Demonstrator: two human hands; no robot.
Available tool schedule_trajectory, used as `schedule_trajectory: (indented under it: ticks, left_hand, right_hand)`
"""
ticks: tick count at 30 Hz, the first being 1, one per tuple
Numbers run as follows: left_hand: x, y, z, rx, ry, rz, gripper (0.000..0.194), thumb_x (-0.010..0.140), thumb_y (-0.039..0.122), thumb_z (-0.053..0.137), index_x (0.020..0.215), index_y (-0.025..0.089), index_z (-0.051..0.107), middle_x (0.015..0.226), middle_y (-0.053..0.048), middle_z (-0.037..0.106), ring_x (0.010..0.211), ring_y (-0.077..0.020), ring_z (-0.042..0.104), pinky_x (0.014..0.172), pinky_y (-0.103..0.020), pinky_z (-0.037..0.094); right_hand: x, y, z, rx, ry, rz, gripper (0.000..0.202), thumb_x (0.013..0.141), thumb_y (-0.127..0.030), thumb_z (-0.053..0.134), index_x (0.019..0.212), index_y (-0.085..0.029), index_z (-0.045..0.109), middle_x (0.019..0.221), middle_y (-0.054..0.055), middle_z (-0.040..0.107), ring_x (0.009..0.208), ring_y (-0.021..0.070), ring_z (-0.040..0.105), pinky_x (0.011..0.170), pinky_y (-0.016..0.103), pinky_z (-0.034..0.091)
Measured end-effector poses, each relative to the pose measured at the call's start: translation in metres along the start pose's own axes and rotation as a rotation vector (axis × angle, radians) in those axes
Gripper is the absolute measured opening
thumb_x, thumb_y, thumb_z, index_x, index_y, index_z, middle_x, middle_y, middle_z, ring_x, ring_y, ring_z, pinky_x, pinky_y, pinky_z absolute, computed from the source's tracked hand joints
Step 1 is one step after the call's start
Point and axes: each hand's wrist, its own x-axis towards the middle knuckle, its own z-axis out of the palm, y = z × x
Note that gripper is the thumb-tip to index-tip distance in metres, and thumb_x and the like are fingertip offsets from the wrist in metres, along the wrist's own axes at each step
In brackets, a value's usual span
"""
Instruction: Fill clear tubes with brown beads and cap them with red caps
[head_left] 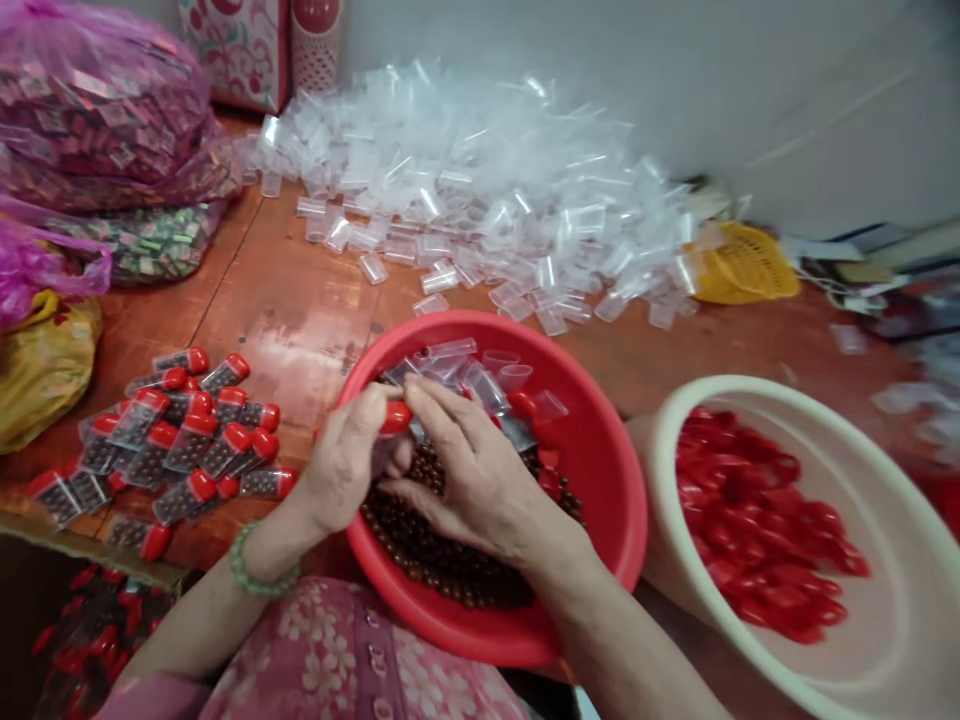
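Observation:
Both hands meet over a red basin (630, 510). In my left hand (339, 468) is a small container whose red cap (395, 418) shows between the hands; fingers hide its body. My right hand (484, 475) closes around the container from the other side, fingertips near the cap. Below them, dark brown beads (480, 578) fill the lower part of the basin. Clear plastic tubes (486, 388) and some loose red caps (549, 462) lie on the beads towards the far side and the right.
Red-capped containers of beads (191, 440) lie piled at the left. A heap of clear tubes (480, 190) spreads along the wall. At the right stands a cream basin (675, 480) with red caps inside. Purple bags (112, 110) and a yellow basket (742, 265) sit farther back.

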Motion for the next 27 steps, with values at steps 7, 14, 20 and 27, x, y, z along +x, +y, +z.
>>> schedule_trajectory:
  ticks: [7, 14, 20, 27]
  left_hand:
    - [0.018, 0.006, -0.095, 1.136, 0.639, 0.341, 0.038, 0.096, 0.046, 0.034, 0.11, 0.02, 0.058, 0.094, -0.01, 0.065, 0.094, -0.0264, 0.06, 0.085, -0.04, 0.045]
    - [0.02, -0.012, -0.151, 1.574, 0.681, 0.065, 0.032, 0.091, 0.045, 0.041, 0.086, 0.017, 0.056, 0.092, -0.014, 0.065, 0.103, -0.0338, 0.058, 0.085, -0.046, 0.043]
    - [0.019, -0.012, -0.148, 1.535, 0.672, 0.168, 0.027, 0.089, 0.041, 0.046, 0.092, 0.016, 0.057, 0.098, -0.016, 0.064, 0.108, -0.035, 0.056, 0.092, -0.051, 0.041]
    - [0.013, -0.014, -0.064, 1.173, 0.462, 0.733, 0.021, 0.093, 0.026, 0.046, 0.102, 0.016, 0.062, 0.105, -0.008, 0.069, 0.101, -0.021, 0.062, 0.092, -0.037, 0.049]
  right_hand:
    - [-0.008, 0.058, -0.005, 0.106, -0.128, 0.336, 0.021, 0.092, -0.021, 0.053, 0.109, -0.017, 0.064, 0.103, 0.011, 0.068, 0.093, 0.0226, 0.066, 0.083, 0.039, 0.056]
    - [0.002, 0.042, 0.016, 0.062, -0.517, 0.248, 0.028, 0.086, -0.02, 0.061, 0.113, -0.014, 0.064, 0.109, 0.013, 0.064, 0.106, 0.0281, 0.06, 0.094, 0.043, 0.048]
    - [0.003, 0.036, 0.021, 0.099, -0.555, 0.382, 0.034, 0.084, -0.021, 0.062, 0.117, -0.012, 0.06, 0.11, 0.015, 0.065, 0.095, 0.0261, 0.063, 0.085, 0.037, 0.048]
    - [0.008, 0.036, 0.036, 0.291, -0.264, 0.81, 0.038, 0.078, -0.034, 0.067, 0.109, -0.017, 0.054, 0.072, 0.0, 0.063, 0.062, 0.0166, 0.058, 0.062, 0.027, 0.042]
